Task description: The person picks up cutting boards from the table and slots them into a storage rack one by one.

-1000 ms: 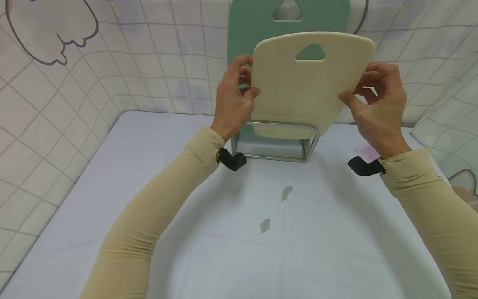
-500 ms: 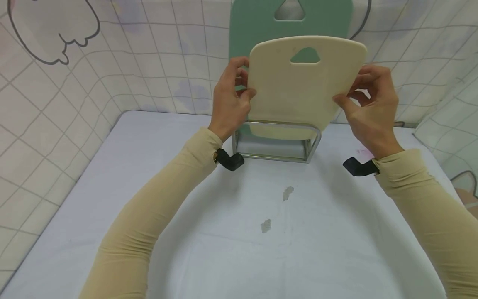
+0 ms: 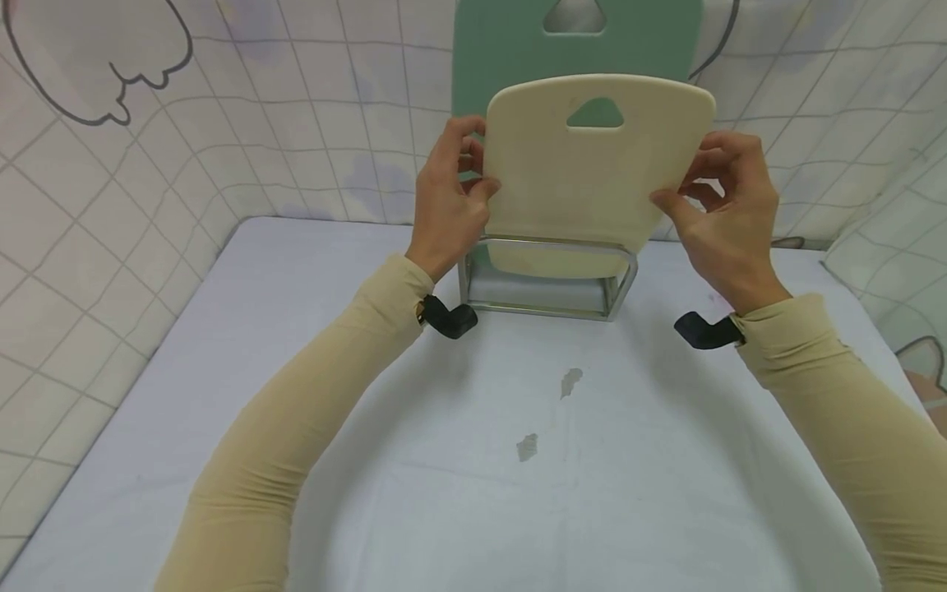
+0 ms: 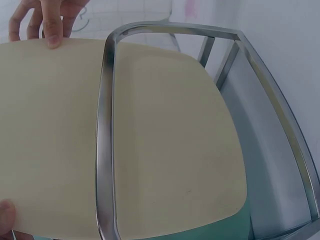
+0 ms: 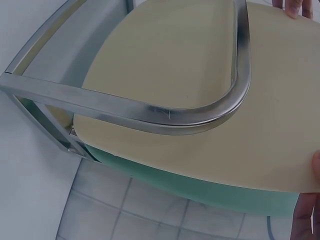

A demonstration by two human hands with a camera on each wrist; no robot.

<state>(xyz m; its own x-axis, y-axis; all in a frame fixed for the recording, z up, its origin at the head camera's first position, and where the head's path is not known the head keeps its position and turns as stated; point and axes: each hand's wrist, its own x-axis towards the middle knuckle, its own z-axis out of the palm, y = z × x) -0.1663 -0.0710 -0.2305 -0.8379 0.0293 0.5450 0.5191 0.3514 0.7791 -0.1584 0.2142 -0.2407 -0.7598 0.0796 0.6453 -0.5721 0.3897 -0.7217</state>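
Between my two hands stands a cream cutting board (image 3: 577,181) with a rounded triangular handle hole near its top. My left hand (image 3: 453,197) pinches its left edge, thumb on the near face. On the opposite edge my right hand (image 3: 728,214) pinches it the same way. The board's lower part is inside a metal rack (image 3: 555,243), behind the front bar; the left wrist view shows its lower end (image 4: 180,145) past that bar, above the rack's base. A larger green cutting board (image 3: 577,62) stands upright behind it, its lower part mostly hidden.
The rack stands on a white-covered table (image 3: 414,460) near its back edge. Two small grey patches (image 3: 527,447) mark the cover. A grid-patterned cloth (image 3: 311,123) hangs behind and at the sides. A dark cord (image 3: 721,45) runs down it behind the green board.
Both hands have shifted left and slightly down, carrying the cream board with them. It now sits more level, closer to the middle of the rack. The green board and the rack stay put.
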